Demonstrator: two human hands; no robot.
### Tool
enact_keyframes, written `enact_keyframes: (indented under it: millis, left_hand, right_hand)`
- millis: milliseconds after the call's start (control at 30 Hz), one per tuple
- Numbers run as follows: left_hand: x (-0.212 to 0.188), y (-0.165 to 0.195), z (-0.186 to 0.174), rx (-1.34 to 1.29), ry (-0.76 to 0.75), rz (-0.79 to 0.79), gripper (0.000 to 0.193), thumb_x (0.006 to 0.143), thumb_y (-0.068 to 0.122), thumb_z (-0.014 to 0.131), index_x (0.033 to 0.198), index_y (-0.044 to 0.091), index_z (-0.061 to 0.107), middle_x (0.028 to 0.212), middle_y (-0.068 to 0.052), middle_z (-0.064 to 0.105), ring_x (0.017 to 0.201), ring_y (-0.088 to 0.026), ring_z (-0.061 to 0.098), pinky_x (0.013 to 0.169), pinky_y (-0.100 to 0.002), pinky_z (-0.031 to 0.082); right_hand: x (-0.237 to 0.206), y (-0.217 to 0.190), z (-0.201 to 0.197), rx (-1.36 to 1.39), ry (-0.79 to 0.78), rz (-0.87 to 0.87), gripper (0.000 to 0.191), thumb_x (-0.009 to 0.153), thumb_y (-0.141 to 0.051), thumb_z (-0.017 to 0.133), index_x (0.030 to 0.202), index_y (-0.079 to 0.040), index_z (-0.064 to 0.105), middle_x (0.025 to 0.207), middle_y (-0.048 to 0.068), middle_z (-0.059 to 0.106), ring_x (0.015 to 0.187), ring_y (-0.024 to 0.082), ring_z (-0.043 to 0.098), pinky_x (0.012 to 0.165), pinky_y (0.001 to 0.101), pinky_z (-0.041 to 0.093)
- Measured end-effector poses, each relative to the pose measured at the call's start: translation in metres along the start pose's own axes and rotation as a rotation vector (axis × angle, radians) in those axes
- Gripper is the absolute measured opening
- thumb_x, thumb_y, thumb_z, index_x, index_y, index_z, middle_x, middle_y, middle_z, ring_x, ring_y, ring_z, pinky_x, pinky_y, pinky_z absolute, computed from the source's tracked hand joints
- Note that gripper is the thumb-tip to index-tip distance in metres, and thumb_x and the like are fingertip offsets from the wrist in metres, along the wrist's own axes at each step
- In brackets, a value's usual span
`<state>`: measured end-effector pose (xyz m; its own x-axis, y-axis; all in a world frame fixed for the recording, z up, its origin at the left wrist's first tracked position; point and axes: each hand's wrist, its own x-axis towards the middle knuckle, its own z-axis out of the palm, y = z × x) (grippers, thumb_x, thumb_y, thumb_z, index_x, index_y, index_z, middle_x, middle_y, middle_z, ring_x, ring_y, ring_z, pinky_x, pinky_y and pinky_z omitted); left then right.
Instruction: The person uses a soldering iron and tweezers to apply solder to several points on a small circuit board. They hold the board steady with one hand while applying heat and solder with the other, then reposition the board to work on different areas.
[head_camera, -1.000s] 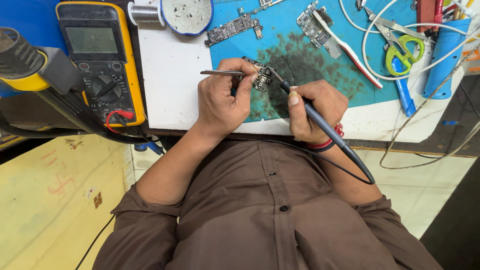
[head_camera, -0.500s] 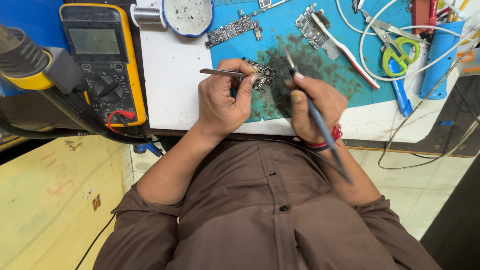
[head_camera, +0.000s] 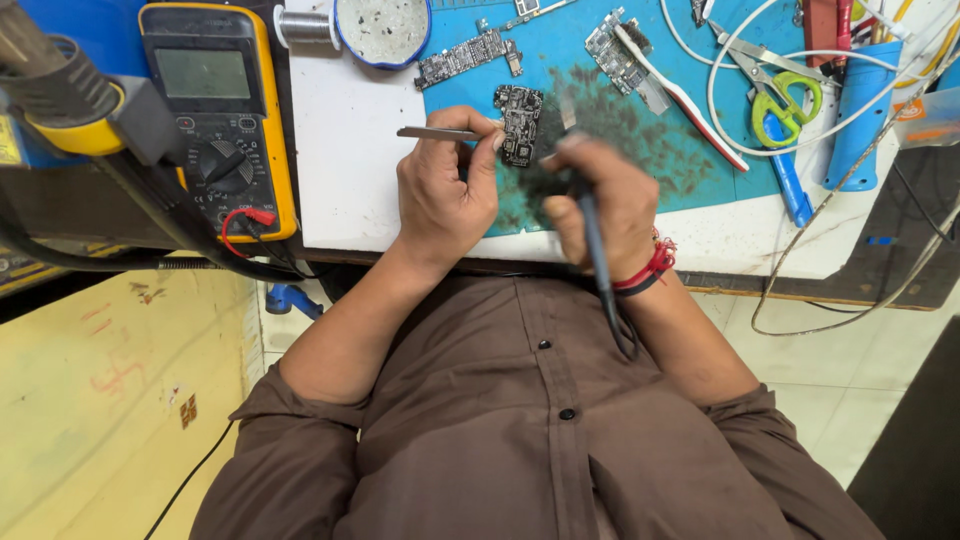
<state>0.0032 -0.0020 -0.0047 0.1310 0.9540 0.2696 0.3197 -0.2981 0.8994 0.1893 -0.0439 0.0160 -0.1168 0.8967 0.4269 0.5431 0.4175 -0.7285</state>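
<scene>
- Two bare hands rest on the blue work mat (head_camera: 700, 170), wrists at the bench edge, forearms in brown sleeves.
- Left hand (head_camera: 443, 195) is curled, thumb and forefinger pinched on thin metal tweezers (head_camera: 440, 133) that lie level, their handle end pointing to 9 o'clock.
- Right hand (head_camera: 600, 205) is closed around a dark, slim soldering iron (head_camera: 592, 240); its shaft is blurred and its cord trails toward 6 o'clock.
- Small dark circuit board (head_camera: 519, 122), flat and studded with components, lies at 12 o'clock of both hands, touching the tweezer tips.
- Yellow multimeter (head_camera: 215, 110) sits well apart at 9 o'clock.
</scene>
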Motion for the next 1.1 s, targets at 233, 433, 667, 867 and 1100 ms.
enact_keyframes:
  millis: [233, 433, 667, 867, 1100]
  left_hand:
    - [0.002, -0.002, -0.003, -0.128, -0.09, 0.03, 0.013, 0.104, 0.003, 0.07, 0.11, 0.004, 0.058, 0.1, -0.006, 0.071, 0.073, -0.016, 0.073, 0.065, -0.028, 0.059]
    - [0.003, -0.003, -0.003, -0.062, -0.114, 0.087, 0.018, 0.102, 0.004, 0.071, 0.111, 0.005, 0.055, 0.099, -0.007, 0.07, 0.075, -0.018, 0.073, 0.066, -0.03, 0.058]
    - [0.002, -0.004, -0.002, -0.054, -0.127, 0.06, 0.02, 0.102, 0.003, 0.072, 0.111, 0.006, 0.055, 0.098, -0.006, 0.069, 0.075, -0.017, 0.073, 0.066, -0.029, 0.059]
    - [0.002, -0.003, -0.002, -0.052, -0.131, 0.069, 0.02, 0.102, 0.002, 0.071, 0.111, 0.006, 0.054, 0.1, -0.006, 0.069, 0.075, -0.017, 0.073, 0.066, -0.029, 0.059]
    - [0.002, -0.003, -0.003, -0.036, -0.139, 0.074, 0.02, 0.102, 0.002, 0.072, 0.111, 0.006, 0.054, 0.098, -0.005, 0.069, 0.073, -0.016, 0.072, 0.065, -0.028, 0.058]
  right_hand:
    - [-0.033, 0.014, 0.002, 0.226, 0.192, 0.345, 0.017, 0.107, -0.007, 0.072, 0.12, 0.001, 0.063, 0.093, 0.006, 0.065, 0.078, 0.008, 0.056, 0.071, 0.0217, 0.045]
    - [-0.043, 0.013, -0.005, 0.254, 0.111, 0.41, 0.011, 0.098, -0.003, 0.075, 0.101, 0.0, 0.065, 0.085, 0.003, 0.067, 0.071, 0.005, 0.057, 0.063, 0.0202, 0.045]
    - [-0.033, 0.007, -0.005, 0.206, 0.103, 0.398, 0.01, 0.095, 0.001, 0.075, 0.098, -0.001, 0.065, 0.083, 0.004, 0.066, 0.065, 0.006, 0.057, 0.061, 0.021, 0.044]
    - [-0.032, 0.008, -0.004, 0.193, 0.098, 0.388, 0.011, 0.094, 0.002, 0.076, 0.096, -0.001, 0.065, 0.082, 0.004, 0.065, 0.065, 0.006, 0.057, 0.06, 0.0212, 0.043]
    - [-0.034, 0.01, -0.006, 0.236, 0.092, 0.402, 0.01, 0.094, 0.001, 0.075, 0.095, 0.0, 0.065, 0.082, 0.004, 0.067, 0.065, 0.005, 0.058, 0.06, 0.0206, 0.044]
